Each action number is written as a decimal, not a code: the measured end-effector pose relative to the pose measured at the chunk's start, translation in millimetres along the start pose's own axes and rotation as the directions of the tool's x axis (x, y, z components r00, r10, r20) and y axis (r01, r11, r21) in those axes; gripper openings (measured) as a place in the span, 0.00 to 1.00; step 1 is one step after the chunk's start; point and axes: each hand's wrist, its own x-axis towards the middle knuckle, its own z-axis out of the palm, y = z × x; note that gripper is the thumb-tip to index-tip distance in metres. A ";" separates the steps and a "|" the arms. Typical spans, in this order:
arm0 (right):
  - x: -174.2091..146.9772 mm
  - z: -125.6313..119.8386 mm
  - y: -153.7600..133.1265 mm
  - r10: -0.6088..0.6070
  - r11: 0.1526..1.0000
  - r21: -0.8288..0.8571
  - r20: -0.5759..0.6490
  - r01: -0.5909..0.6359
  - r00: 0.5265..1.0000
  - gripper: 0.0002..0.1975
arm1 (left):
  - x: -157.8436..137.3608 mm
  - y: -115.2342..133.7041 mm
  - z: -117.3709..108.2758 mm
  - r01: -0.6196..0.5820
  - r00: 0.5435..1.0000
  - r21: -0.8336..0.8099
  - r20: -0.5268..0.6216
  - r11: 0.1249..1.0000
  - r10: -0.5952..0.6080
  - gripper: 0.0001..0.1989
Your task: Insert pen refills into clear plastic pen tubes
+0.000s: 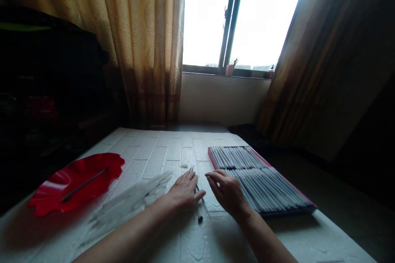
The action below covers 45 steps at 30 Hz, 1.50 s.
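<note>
The person's left hand (185, 187) is lying flat and spread on the white table (163, 141), empty-looking from above, with a thin dark pen (196, 189) showing beside and partly under its thumb side. The right hand (230, 195) is hovering near the pen's far end, its thumb and fingertips drawn close together; whether it is pinching something small cannot be told. A small dark piece (200, 219) is lying just beyond the pen's near end.

For good handling, the left hand should be pressing lightly, so the pen is neither rolling nor bending, while the right fingertips are working close to the tip, clear of the grey sticks (270, 189) filling the red-edged box (211, 157) beside them. Clear plastic pieces (123, 205) are lying loose by the left forearm, so that arm should be moving gently.

No brand, label or writing is being shown legibly anywhere.
</note>
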 end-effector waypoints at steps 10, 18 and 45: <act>-2.4 3.1 8.4 0.006 0.998 -0.056 -0.015 -0.006 1.000 0.13 | -62.5 27.2 0.0 -0.204 0.977 -0.061 0.052 0.977 0.207 0.37; -3.0 1.8 9.0 -0.006 0.992 -0.125 -0.016 0.004 1.000 0.14 | -62.6 29.2 6.7 -0.204 0.977 0.007 -0.057 0.979 0.204 0.13; -6.0 2.8 4.6 -0.069 0.971 -0.229 0.017 0.071 0.997 0.16 | -121.1 -76.3 -58.6 0.292 0.956 0.149 -0.083 0.945 -0.282 0.15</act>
